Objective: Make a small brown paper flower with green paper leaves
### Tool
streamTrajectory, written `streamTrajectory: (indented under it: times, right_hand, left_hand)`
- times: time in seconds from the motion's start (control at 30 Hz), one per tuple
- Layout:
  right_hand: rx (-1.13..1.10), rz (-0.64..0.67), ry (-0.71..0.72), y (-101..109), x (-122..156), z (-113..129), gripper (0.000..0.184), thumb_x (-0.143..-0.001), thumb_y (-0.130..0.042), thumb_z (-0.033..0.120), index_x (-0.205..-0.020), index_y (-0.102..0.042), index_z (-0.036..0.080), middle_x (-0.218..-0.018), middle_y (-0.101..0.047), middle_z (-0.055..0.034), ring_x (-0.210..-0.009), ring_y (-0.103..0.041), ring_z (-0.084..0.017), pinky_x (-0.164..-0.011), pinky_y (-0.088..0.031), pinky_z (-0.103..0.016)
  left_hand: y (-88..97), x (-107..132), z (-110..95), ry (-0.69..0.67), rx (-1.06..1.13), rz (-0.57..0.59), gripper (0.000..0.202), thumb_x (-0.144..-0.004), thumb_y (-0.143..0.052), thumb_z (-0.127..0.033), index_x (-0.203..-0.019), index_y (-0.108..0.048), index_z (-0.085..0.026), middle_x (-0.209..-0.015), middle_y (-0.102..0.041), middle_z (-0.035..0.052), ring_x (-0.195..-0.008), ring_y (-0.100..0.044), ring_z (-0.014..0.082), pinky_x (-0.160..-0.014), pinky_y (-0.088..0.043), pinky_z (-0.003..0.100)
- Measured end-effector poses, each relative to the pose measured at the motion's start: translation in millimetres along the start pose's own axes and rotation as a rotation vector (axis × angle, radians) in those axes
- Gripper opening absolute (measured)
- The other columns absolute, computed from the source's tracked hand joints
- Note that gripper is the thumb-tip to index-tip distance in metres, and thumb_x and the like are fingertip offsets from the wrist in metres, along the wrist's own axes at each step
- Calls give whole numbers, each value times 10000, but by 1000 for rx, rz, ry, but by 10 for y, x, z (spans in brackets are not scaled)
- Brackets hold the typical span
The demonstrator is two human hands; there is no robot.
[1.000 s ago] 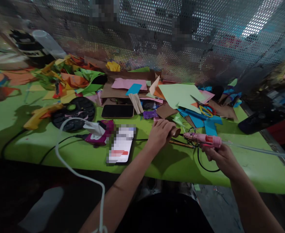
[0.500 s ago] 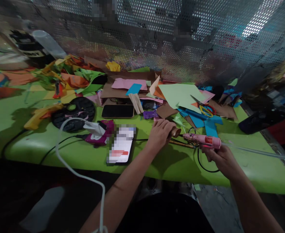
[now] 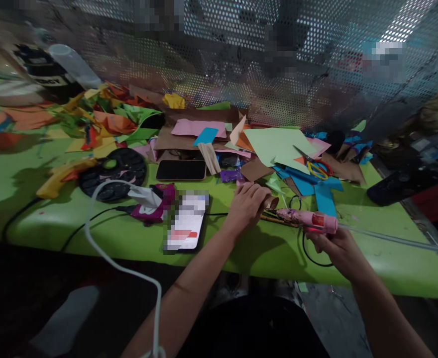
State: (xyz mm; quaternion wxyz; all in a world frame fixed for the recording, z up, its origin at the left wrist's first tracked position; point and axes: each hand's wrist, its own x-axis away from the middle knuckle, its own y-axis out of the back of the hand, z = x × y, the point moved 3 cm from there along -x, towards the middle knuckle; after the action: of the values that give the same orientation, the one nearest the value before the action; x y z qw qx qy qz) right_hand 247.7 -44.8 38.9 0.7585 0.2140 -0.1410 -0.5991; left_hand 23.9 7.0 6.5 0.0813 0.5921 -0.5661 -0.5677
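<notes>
My right hand (image 3: 331, 243) is closed round the grip of a pink hot glue gun (image 3: 308, 220). A long clear glue stick (image 3: 390, 235) runs out of the gun's back end to the right. The gun's nozzle points left, right beside a curled piece of brown paper (image 3: 270, 201). My left hand (image 3: 248, 201) grips that paper against the table, its fingers wrapped over it and hiding most of it. A thin brown stick (image 3: 276, 219) lies just below the paper, partly behind the gun.
Scissors (image 3: 318, 170) lie among coloured paper scraps (image 3: 278, 144) at the back. A lit phone (image 3: 187, 221), a dark phone (image 3: 180, 170), a purple tissue pack (image 3: 154, 209), a yellow glue gun (image 3: 64, 179) and a black round tray (image 3: 120, 174) sit left. A white cable (image 3: 129, 271) hangs over the front edge.
The glue gun has moved slightly left with my right hand, bringing its nozzle closer to the brown paper. My left hand has stayed in place.
</notes>
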Motion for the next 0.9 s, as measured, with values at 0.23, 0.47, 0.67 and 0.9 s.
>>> streamTrajectory:
  times: [0.23,0.47,0.67,0.9]
  right_hand:
    - [-50,15,-23,-18,2,-33,367,-816,-642,557,-797,-638,191,-647,-503,0,-544,-419,-118,-471,-372,-242]
    - [66,-31,-2,102,-1,-46,342,-842,-616,525,-783,-629,189,-661,-533,-14,-560,-447,-133,-480,-377,-258]
    - [137,-87,11,145,-32,-57,298,-864,-597,485,-787,-623,198,-559,-465,14,-552,-453,-144,-483,-362,-261]
    - [134,-23,17,88,-2,-46,321,-850,-605,515,-794,-614,199,-634,-514,-8,-591,-477,-153,-492,-372,-263]
  left_hand:
    - [22,8,-14,3,20,-15,166,-895,-509,-171,-1036,-589,-207,-982,-640,63,-965,-528,229,-879,-369,361]
    - [1,3,11,6,-10,7,201,-865,-523,-160,-1051,-586,-204,-998,-634,74,-994,-533,242,-881,-375,362]
    - [0,-2,0,3,-1,-16,184,-870,-498,-149,-1017,-590,-209,-961,-640,71,-963,-542,236,-886,-379,363]
    - [3,1,22,23,22,13,247,-823,-530,-125,-1048,-579,-214,-1007,-653,69,-1018,-545,246,-919,-377,371]
